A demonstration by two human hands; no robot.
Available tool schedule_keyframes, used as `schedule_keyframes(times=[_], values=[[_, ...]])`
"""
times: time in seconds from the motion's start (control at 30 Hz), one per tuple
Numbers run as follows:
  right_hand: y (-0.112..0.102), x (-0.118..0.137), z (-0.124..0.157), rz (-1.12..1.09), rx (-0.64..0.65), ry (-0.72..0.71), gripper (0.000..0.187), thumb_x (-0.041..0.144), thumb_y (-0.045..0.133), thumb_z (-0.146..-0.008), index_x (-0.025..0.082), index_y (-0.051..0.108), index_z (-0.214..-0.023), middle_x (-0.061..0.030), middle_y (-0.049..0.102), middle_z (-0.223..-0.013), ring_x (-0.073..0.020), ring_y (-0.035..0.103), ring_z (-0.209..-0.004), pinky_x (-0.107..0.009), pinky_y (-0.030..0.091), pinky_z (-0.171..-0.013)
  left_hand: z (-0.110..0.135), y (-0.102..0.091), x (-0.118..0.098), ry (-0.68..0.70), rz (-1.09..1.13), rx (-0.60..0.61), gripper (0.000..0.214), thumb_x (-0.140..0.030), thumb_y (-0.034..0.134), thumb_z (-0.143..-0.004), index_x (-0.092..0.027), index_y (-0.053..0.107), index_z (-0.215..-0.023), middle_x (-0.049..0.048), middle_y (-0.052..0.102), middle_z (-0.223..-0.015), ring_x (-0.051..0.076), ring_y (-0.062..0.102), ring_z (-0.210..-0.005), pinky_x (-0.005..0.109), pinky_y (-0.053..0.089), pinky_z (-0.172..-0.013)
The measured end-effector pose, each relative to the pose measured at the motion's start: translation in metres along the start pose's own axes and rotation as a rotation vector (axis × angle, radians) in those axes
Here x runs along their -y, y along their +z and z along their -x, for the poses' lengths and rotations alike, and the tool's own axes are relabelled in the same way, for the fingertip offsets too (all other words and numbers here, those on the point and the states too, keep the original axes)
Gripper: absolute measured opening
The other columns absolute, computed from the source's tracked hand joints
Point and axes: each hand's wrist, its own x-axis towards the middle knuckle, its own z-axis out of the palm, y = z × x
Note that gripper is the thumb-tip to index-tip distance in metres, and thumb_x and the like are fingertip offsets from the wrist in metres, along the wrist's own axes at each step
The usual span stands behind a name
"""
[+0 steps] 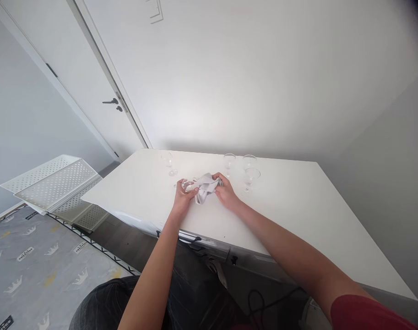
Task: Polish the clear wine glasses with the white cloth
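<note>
Above the white table (pixel 284 206), my left hand (pixel 183 198) closes on a clear stemmed glass (pixel 188 184). My right hand (pixel 225 191) grips a light grey cloth (pixel 206 185), which is bunched against the glass and hides much of it. Behind my left hand, a clear stemmed glass (pixel 166 159) is on the table. Beyond my right hand are three more clear glasses: one at the left (pixel 230 161), one at the back (pixel 250 160) and one nearer the front (pixel 252 176).
A plain wall (pixel 263 82) rises behind the table, and a white door (pixel 88 78) with a black handle is at the left. White perforated shelves (pixel 54 181) stand left of the table. Grey patterned fabric (pixel 51 270) lies at the lower left.
</note>
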Motion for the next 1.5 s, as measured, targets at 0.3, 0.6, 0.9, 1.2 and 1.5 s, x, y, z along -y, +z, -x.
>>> schedule_keyframes(times=[0.3, 0.6, 0.9, 1.2, 1.5], values=[[-0.004, 0.01, 0.004, -0.224, 0.173, 0.228, 0.046, 0.037, 0.066, -0.079, 0.032, 0.062, -0.124, -0.0023, 0.066, -0.108, -0.0201, 0.059, -0.088, -0.033, 0.049, -0.078, 0.013, 0.009, -0.014, 0.254, -0.225, -0.239, 0.074, -0.028, 0.088, -0.07, -0.032, 0.037, -0.123, 0.0058, 0.05, -0.133, 0.01, 0.071, -0.079, 0.026, 0.059, -0.074], [0.001, -0.01, 0.005, 0.602, 0.27, -0.037, 0.058, 0.043, 0.084, -0.073, 0.027, 0.067, -0.125, -0.0046, 0.069, -0.11, -0.023, 0.061, -0.102, -0.036, 0.047, -0.09, 0.018, 0.013, -0.019, 0.311, -0.208, -0.285, 0.066, -0.024, 0.083, -0.073, -0.029, 0.037, -0.121, 0.0073, 0.05, -0.131, 0.01, 0.071, -0.078, 0.025, 0.058, -0.07], [-0.002, -0.009, 0.008, 0.358, 0.23, 0.001, 0.06, 0.061, 0.069, -0.087, 0.032, 0.057, -0.138, -0.0047, 0.063, -0.123, -0.0203, 0.06, -0.099, -0.031, 0.048, -0.081, 0.016, 0.01, -0.016, 0.283, -0.186, -0.333, 0.068, -0.026, 0.084, -0.074, -0.031, 0.037, -0.122, 0.0051, 0.05, -0.132, 0.009, 0.068, -0.079, 0.025, 0.056, -0.074], [0.0, -0.013, 0.016, 0.697, 0.375, -0.003, 0.124, 0.041, 0.097, -0.057, 0.036, 0.03, -0.16, -0.0105, 0.049, -0.14, -0.0239, 0.059, -0.109, -0.039, 0.052, -0.09, 0.015, 0.006, -0.012, 0.22, -0.216, -0.448, 0.068, -0.028, 0.081, -0.075, -0.033, 0.035, -0.125, 0.0065, 0.049, -0.133, 0.01, 0.067, -0.08, 0.024, 0.056, -0.064], [0.014, -0.016, 0.012, 0.54, -0.027, -0.087, 0.032, 0.053, 0.064, -0.091, 0.023, 0.064, -0.08, -0.0002, 0.06, -0.079, -0.0185, 0.053, -0.077, -0.032, 0.044, -0.075, 0.015, 0.008, -0.013, 0.235, -0.256, -0.389, 0.062, -0.02, 0.078, -0.075, -0.03, 0.037, -0.121, 0.0036, 0.051, -0.125, 0.007, 0.063, -0.074, 0.024, 0.053, -0.068]])
